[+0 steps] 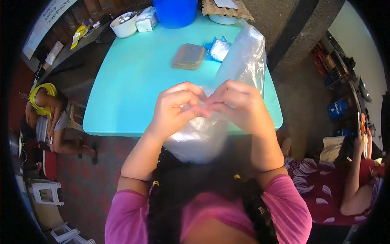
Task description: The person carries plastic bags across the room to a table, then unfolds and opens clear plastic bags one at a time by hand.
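"What writing is there around you?"

"On the sign (pixel 50 16) at the upper left of the frame you can make out "BopSilog" and "ChickenStripSilog"; the line above them is partly cut off. Toward the right, a blue cylinder (pixel 338 109) shows "olane" in white, its first letter unclear."

"And which way does your clear bag (pixel 199 140) point?"

"It hangs at the centre of the frame, over the near edge of the turquoise bench (pixel 126 89). Its long axis runs nearly up and down the picture, leaning slightly left at the bottom, rounded end toward you. A long clear wrap (pixel 245 53) slants from right of top centre down toward your hands; you cannot tell whether the two are joined."

"How are your fingers set?"

"On your left hand (pixel 172 105) and right hand (pixel 241 103), thumb and forefinger come together, pinching thin plastic where both hands meet. Blur hides the exact edge you hold."
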Motion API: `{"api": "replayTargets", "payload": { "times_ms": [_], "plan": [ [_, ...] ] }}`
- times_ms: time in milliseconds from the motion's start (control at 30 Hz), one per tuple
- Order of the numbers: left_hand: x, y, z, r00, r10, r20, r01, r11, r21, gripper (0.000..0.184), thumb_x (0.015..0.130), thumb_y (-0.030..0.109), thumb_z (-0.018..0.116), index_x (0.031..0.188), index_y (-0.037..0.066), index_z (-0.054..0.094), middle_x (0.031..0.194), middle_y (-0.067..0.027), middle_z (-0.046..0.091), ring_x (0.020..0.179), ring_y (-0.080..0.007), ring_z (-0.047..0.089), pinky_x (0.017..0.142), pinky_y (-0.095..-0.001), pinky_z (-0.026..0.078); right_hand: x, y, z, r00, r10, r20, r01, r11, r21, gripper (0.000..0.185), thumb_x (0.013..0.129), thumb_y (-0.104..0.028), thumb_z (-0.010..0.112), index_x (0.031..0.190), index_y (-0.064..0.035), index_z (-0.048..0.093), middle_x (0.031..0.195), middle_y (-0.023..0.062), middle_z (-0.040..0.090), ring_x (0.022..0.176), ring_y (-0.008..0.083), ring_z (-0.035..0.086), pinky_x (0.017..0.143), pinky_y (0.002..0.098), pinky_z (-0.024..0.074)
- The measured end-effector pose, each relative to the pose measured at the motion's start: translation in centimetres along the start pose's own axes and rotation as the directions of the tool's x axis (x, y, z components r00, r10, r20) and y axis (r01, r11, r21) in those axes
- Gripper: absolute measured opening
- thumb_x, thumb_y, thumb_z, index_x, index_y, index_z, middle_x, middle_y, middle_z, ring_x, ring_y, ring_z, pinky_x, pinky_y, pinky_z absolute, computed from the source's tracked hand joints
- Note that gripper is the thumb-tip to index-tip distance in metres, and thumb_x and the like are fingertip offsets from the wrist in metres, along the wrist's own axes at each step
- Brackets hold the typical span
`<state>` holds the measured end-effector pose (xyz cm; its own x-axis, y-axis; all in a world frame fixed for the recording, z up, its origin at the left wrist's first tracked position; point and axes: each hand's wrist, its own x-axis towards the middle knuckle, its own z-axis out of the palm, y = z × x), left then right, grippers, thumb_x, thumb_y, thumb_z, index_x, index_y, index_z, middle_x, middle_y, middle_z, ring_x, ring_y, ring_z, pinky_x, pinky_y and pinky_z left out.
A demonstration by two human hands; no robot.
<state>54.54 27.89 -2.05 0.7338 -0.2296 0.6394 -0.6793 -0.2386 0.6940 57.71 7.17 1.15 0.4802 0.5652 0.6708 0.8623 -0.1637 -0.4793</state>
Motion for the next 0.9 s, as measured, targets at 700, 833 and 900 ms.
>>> {"api": "replayTargets", "payload": {
  "times_ms": [700,833,900],
  "plan": [
    [4.1,-1.2,0.6,0.795,-0.311,0.521,0.428,0.896,-0.117,0.016,0.074,0.002,0.077,0.086,-0.002,0.067,0.088,-0.0051,0.066,0.082,-0.0122,0.059,0.079,-0.0266,0.045,-4.9,5.1,-5.6,0.854,0.063,-0.516,-0.118,0.990,-0.074,0.007,0.085,0.004,0.064,0.085,0.0007,0.058,0.081,0.0115,0.064,0.072,0.0238,0.062,0.068,0.0290,0.0483],
    [3.7,-2.7,1.4,0.845,-0.366,0.391,0.478,0.844,-0.244,0.017,0.075,0.005,0.078,0.087,-0.003,0.067,0.087,-0.0033,0.064,0.079,-0.0101,0.057,0.075,-0.0257,0.045,-5.2,5.4,-6.0,0.886,0.128,-0.447,-0.166,0.985,-0.047,0.007,0.084,0.003,0.065,0.088,0.0015,0.059,0.084,0.0114,0.065,0.074,0.0227,0.062,0.069,0.0289,0.0482],
    [4.1,-3.2,2.1,0.922,-0.247,0.299,0.330,0.904,-0.271,0.021,0.075,0.004,0.078,0.092,-0.002,0.067,0.091,-0.0033,0.064,0.084,-0.0093,0.057,0.076,-0.0248,0.045,-5.0,5.0,-5.8,0.900,0.158,-0.406,-0.190,0.981,-0.040,0.010,0.083,0.000,0.067,0.090,0.0018,0.060,0.087,0.0117,0.065,0.077,0.0231,0.062,0.070,0.0297,0.0485]
  ]
}}
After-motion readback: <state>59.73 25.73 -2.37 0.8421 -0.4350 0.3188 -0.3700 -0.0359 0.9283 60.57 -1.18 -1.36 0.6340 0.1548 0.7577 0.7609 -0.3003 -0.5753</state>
